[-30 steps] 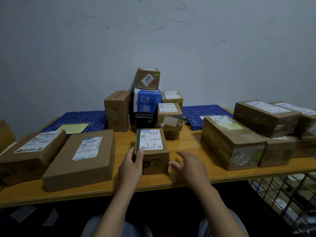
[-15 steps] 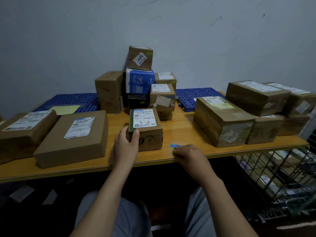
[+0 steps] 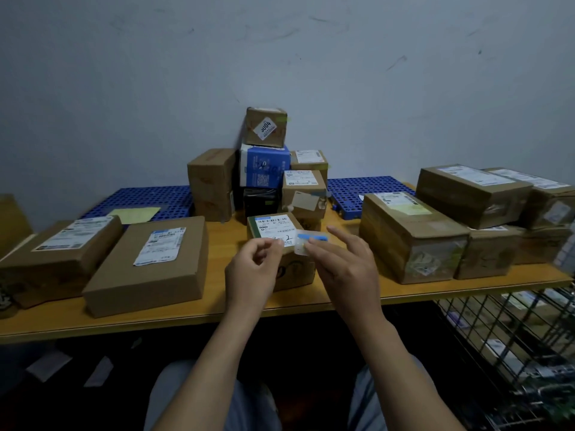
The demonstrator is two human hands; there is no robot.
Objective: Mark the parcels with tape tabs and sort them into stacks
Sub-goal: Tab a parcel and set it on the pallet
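Note:
A small brown parcel with a white label marked by hand sits at the middle of the wooden table. Both my hands hover just in front of it. My right hand pinches a blue tape tab on a pale backing piece, with the index finger stretched out above it. My left hand has let go of the parcel. Its fingers are curled, thumb and fingertips close together just left of the tab, and nothing shows between them. My hands hide the parcel's front face.
Two flat parcels lie on the left. A stack of small boxes stands at the back middle. Larger parcels are stacked on the right. Blue pallets line the wall. A wire basket stands below right.
My right hand lifted the blue tab from the table's front edge up to the parcel. My left hand came off the parcel's left side and rose beside the tab.

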